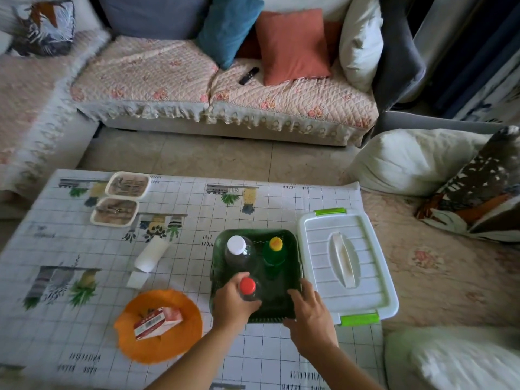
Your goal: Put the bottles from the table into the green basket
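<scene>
The green basket (pixel 292 280) sits toward the near right part of the counter (pixel 197 209), just beside a white lidded box (pixel 346 266) with lime-green clasps that lies along the counter's right edge. Three bottles stand upright inside the basket. A dark bottle with a white cap (pixel 237 244) is in the far left corner of the basket, a green bottle with a yellow cap (pixel 275 244) is in the far right part, and a red-capped bottle (pixel 248 287) is at the near left corner.

The left hand (pixel 233 302) wraps around the red-capped bottle just below its cap, so its grip is closed on that bottle, with the bottle's body inside the basket wall. The right hand (pixel 311 313) rests over the basket's near right rim; its fingers are spread and curled over the edge, touching the rim, and whether it actually clamps the rim I cannot tell.

On the counter left of the basket, a white cylindrical bottle (pixel 150 253) lies on its side, well apart from the basket, with a small white block (pixel 136 280) just beside its near end. Near the front edge lies an orange mat (pixel 168 342) carrying a red-and-white carton (pixel 157 322). Two shallow trays (pixel 121 199) rest at the far left of the counter.
</scene>
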Tool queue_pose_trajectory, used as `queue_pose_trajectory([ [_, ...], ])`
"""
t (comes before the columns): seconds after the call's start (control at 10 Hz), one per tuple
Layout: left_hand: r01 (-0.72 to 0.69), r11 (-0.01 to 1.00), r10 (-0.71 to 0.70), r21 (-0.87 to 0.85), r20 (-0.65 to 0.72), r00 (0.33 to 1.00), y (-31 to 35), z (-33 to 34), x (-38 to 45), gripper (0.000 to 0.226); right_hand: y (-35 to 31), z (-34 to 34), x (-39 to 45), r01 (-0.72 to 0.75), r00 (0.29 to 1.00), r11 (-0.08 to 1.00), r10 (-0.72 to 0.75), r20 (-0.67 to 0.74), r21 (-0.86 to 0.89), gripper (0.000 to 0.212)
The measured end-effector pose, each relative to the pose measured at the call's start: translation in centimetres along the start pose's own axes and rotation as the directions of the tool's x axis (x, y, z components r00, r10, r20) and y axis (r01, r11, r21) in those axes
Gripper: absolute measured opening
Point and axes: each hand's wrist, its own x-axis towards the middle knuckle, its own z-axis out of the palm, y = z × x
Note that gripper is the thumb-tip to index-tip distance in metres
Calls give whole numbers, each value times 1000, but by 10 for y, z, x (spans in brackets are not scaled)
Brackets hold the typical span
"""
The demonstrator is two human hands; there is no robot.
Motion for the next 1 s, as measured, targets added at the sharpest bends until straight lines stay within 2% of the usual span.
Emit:
queue_pose_trajectory([
  [0.4, -8, 1000, 8, -6, 37, 999, 2, 14, 9, 62, -1, 7, -3, -36, 999, 998, 38, -32, 58, 59],
  [0.5, 22, 1000, -22, 11, 60, 998, 1, 12, 9, 65, -4, 3, -3, -37, 999, 998, 38, -4, 51, 57],
  [0.6, 110, 994, -111, 11, 107, 988, 5, 6, 9, 68, -7, -3, -3, -65, 997, 996, 63, 34, 65, 60],
  [0.7, 167, 983, -177, 77, 158, 971, 4, -3, 12, 64, -10, -7, -4, -65, 996, 995, 61, 57, 74, 62],
  [0.8, 192, 965, -230, 176, 233, 945, 5, -20, 13, 43, -15, -16, -6, -73, 991, 996, 67, 113, 50, 63],
  [0.9, 189, 936, -265, 297, 239, 934, 7, -46, 12, 8, -20, -31, -7, -78, 989, 996, 73, 127, 42, 56],
  [1.0, 244, 881, -349, 405, 208, 914, 11, -82, 6, 10, -35, -56, -10, -88, 987, 996, 88, 136, -6, 44],
])
